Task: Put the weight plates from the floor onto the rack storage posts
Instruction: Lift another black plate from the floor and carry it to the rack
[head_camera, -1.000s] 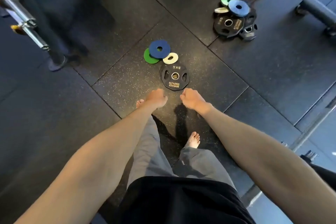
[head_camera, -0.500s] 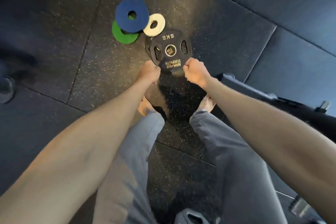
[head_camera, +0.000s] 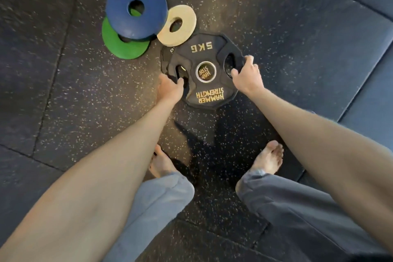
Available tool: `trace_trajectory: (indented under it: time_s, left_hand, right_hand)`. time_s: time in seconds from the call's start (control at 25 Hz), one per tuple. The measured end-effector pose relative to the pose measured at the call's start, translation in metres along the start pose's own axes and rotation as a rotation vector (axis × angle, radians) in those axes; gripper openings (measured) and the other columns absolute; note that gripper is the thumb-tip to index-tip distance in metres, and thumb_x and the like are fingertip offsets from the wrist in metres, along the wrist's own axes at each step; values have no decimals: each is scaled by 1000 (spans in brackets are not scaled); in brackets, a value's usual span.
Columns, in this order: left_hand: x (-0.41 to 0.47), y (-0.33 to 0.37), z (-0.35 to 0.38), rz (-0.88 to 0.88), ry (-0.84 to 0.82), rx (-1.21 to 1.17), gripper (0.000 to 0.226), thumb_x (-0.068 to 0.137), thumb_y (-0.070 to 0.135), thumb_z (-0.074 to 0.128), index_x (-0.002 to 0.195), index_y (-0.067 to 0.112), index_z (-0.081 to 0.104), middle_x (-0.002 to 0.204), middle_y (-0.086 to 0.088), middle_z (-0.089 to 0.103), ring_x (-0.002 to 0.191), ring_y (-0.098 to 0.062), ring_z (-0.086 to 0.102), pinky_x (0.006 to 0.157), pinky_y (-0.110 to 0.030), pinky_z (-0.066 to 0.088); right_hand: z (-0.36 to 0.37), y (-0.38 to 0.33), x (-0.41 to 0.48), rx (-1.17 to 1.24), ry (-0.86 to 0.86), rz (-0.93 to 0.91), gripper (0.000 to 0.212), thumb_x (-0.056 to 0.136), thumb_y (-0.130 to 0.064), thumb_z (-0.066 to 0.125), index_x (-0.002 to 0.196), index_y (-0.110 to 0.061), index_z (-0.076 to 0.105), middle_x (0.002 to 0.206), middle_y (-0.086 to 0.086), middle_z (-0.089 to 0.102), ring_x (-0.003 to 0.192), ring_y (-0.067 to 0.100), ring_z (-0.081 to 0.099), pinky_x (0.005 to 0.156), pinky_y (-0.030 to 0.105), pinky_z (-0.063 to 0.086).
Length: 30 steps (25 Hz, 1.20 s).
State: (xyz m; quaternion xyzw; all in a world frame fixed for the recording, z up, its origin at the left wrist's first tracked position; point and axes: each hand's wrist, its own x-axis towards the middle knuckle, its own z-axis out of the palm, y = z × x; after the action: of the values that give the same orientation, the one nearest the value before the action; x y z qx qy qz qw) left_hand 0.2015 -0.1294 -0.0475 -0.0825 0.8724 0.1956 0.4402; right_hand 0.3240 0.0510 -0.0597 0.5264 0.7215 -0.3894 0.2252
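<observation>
Your bare feet (head_camera: pixel 269 159) stand apart on the speckled rubber floor (head_camera: pixel 85 102), grey trousers (head_camera: pixel 297 215) above them; ahead of the feet, your left hand (head_camera: pixel 170 89) has its fingers curled into the left grip slot of the black 5 kg plate (head_camera: pixel 209 95); your right hand (head_camera: pixel 247 74) is wrapped round the rim at the right slot; the plate lies flat between both hands; whether it is clear of the floor cannot be told; just beyond, a white plate (head_camera: pixel 187 17) touches its far edge; farther left, a blue plate (head_camera: pixel 148 19) overlaps a green plate (head_camera: pixel 119 45).
</observation>
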Motion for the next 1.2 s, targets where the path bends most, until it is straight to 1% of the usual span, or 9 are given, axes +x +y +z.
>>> trace_trajectory:
  time_s: [0.28, 0.36, 0.52, 0.64, 0.76, 0.88, 0.96, 1.04, 1.2]
  left_hand:
    - [40, 7, -12, -57, -55, 17, 58, 93, 26, 66, 138, 3, 37, 142, -16, 46, 130, -33, 47, 99, -37, 43]
    - [40, 10, -10, -65, -40, 1, 63, 90, 25, 71, 137, 4, 36, 142, -16, 46, 129, -34, 48, 101, -41, 46]
    - [34, 17, 3, -81, 28, 43, 56, 93, 15, 64, 138, 7, 29, 140, -18, 45, 127, -37, 48, 100, -43, 47]
    - [24, 18, 2, -60, 34, 106, 58, 96, 13, 59, 143, 8, 25, 144, -18, 44, 130, -37, 47, 101, -42, 41]
    - [5, 20, -14, -44, 35, 147, 54, 96, 17, 60, 142, 6, 32, 145, -17, 44, 132, -36, 45, 105, -42, 39]
    - [-40, 29, -45, -57, 40, 92, 46, 91, 22, 66, 131, 5, 50, 136, -13, 54, 123, -32, 52, 98, -38, 46]
    - [-84, 44, -76, -51, 77, -6, 41, 86, 24, 71, 122, 8, 59, 125, -6, 61, 110, -26, 57, 85, -34, 52]
    - [-140, 67, -114, -17, 113, -95, 36, 83, 25, 73, 115, 12, 64, 116, 0, 65, 100, -19, 58, 72, -27, 48]
    - [-262, 128, -196, 117, 190, -140, 26, 82, 28, 75, 103, 15, 66, 101, 1, 63, 93, -17, 54, 78, -24, 40]
  right_hand:
    - [7, -8, 43, 49, -50, 82, 42, 97, -20, 52, 134, -4, 39, 130, 17, 55, 116, 34, 55, 86, 37, 44]
    - [5, -10, 47, 109, -57, 97, 41, 95, -19, 55, 131, -5, 42, 127, 12, 56, 114, 30, 56, 89, 36, 46]
    - [9, -7, 48, 203, -58, 111, 32, 93, -18, 54, 122, -11, 42, 117, 13, 63, 105, 31, 65, 94, 49, 53]
    - [8, -10, 33, 196, -28, 100, 29, 97, -15, 49, 124, -7, 41, 117, 10, 57, 104, 29, 61, 93, 44, 51]
    - [-2, -16, 8, 192, 3, 112, 31, 99, -16, 49, 127, -6, 42, 123, 12, 57, 108, 28, 58, 94, 44, 49]
    - [-34, -30, -39, 255, 23, 92, 32, 98, -14, 50, 128, -8, 42, 119, 8, 56, 101, 22, 57, 85, 37, 50]
    - [-68, -47, -79, 327, 63, 82, 31, 98, -12, 52, 128, -10, 43, 116, 5, 57, 97, 19, 56, 81, 35, 50]
    - [-110, -68, -128, 402, 99, 72, 32, 97, -12, 54, 127, -10, 45, 116, 7, 59, 98, 20, 59, 85, 36, 55]
    - [-213, -119, -238, 560, 177, 33, 29, 95, -17, 56, 123, -13, 49, 106, -1, 57, 95, 15, 57, 87, 33, 53]
